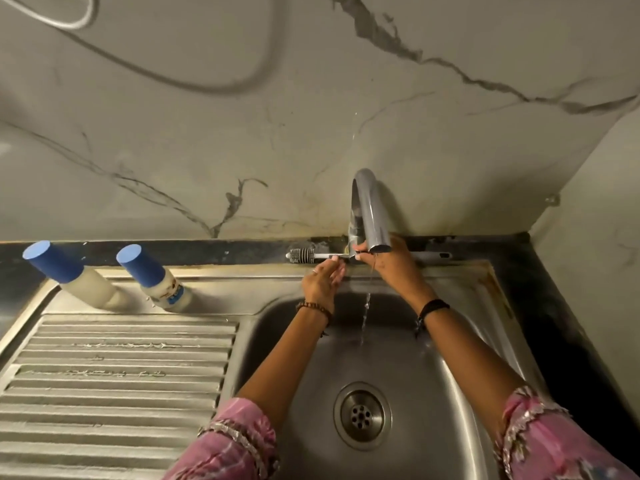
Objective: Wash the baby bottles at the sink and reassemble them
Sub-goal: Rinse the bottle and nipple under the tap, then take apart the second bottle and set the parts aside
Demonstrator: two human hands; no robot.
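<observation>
Running a thin stream of water from the tap (372, 216) into the sink (433, 393), with the right hand (388, 261) reaching behind the spout at the tap's base, fingers curled there, apparently on the control, though the grip itself is hidden by the spout. Hovering the left hand (323, 278) just beside the stream, fingers relaxed and loosely open, holding nothing, fingertips near the bottle brush (304, 254) lying along the back ledge. Standing well apart on the drainboard (121, 375): 2 baby bottles (86, 282) (162, 282), both upright, blue caps on, not yet opened or washed.

Judging the step as setting the water flow. Worth doing well:
- opening the tap gently to a steady stream, avoiding splash off the steel basin;
- taking the brush by its handle, not the bristles;
- bringing 1 bottle over at a time, uncapping over the basin.
</observation>
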